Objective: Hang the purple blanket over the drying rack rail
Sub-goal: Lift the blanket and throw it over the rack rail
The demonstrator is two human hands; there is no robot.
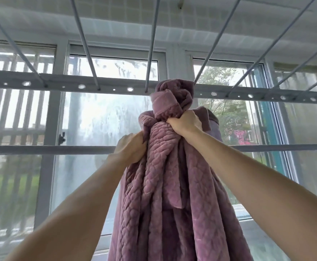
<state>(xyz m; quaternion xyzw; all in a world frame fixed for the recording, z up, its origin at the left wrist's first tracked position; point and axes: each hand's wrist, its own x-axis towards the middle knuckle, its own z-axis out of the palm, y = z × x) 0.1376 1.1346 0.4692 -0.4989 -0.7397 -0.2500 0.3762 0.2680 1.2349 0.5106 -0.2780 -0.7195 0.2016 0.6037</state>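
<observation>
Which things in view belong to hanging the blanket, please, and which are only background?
In use: purple blanket, left hand and right hand gripping it bunched, drying rack rail, perforated crossbar.

Background: windows, window handle, trees outside.

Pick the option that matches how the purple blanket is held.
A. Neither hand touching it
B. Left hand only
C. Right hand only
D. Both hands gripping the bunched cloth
D: the left hand and the right hand each clutch the bunched purple blanket just below the rack's crossbar.
</observation>
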